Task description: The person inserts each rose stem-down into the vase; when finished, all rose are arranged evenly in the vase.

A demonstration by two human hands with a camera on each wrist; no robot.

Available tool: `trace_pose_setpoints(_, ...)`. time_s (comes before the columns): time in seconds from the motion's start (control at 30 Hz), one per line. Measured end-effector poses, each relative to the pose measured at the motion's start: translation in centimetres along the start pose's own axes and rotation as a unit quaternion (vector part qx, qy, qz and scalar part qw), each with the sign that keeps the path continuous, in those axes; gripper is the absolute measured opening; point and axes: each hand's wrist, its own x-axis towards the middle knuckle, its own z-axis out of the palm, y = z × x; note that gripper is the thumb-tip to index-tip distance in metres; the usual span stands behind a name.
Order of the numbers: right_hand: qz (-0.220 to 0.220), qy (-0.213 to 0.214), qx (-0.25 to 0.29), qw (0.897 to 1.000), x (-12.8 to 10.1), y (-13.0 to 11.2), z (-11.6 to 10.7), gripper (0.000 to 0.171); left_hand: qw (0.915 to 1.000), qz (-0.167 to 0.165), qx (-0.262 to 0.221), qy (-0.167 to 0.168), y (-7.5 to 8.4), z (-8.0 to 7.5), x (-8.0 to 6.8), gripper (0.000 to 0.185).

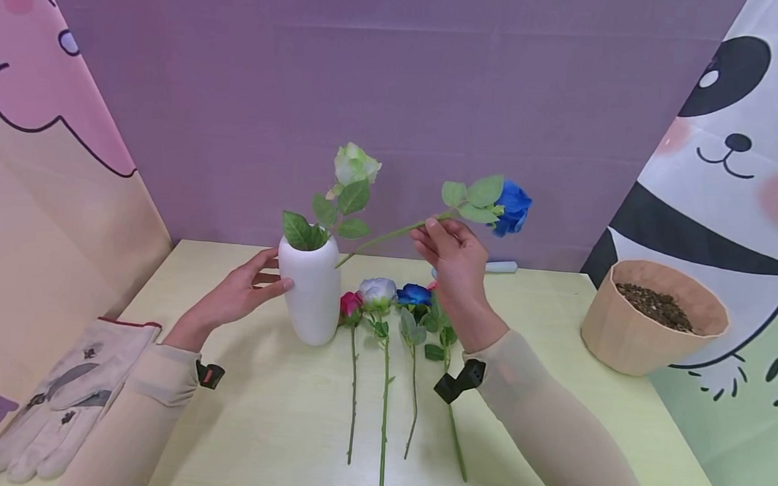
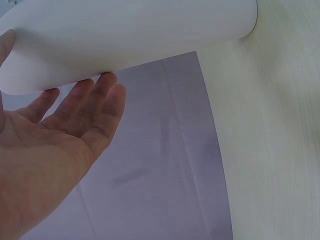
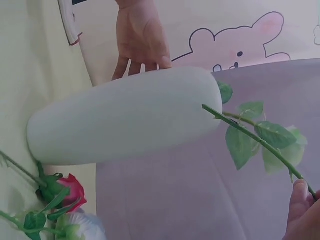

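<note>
A white vase [image 1: 310, 290] stands upright on the table, holding a pale green-white rose [image 1: 355, 165] with leaves at its mouth. My left hand [image 1: 244, 294] touches the vase's left side with its fingertips and thumb; the left wrist view shows the fingers [image 2: 102, 112] loosely extended against the wall. With thumb and fingers, my right hand [image 1: 460, 269] pinches the stem of a blue rose [image 1: 513, 208], whose bloom points right. Its cut stem end [image 3: 206, 108] overlaps the vase near the rim in the right wrist view, outside the opening.
On the table [image 1: 274, 428] in front lie a red rose [image 1: 351, 306], a white-lilac rose [image 1: 378, 294], another blue rose [image 1: 415, 296] and a further stem [image 1: 456, 441]. Gloves [image 1: 71, 395] lie at left, a tan pot [image 1: 622, 332] of soil at right. A pale handle [image 1: 501, 266] shows behind.
</note>
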Motion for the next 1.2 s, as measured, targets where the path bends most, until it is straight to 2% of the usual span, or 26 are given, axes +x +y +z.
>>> trace_pose_setpoints(0.23,-0.010,-0.004,-0.003,1.000,-0.1,-0.2,1.0,0.013,1.0000,0.001,0.001,-0.001,-0.1,0.0,0.0,0.079)
trace_pose_setpoints(0.63,-0.027,-0.014,0.047,0.998,-0.1,-0.4,2.1,0.009,1.0000,0.003,0.003,0.000,-0.1,0.0,0.0,0.079)
trace_pose_setpoints(0.97,-0.055,-0.010,0.055,0.997,0.2,0.1,3.0,0.007,1.0000,-0.001,0.000,-0.002,-0.1,0.0,0.0,0.080)
trace_pose_setpoints(1.2,-0.052,-0.014,0.037,0.998,0.7,0.8,3.7,0.006,1.0000,-0.002,-0.001,-0.001,-0.1,0.0,0.0,0.078)
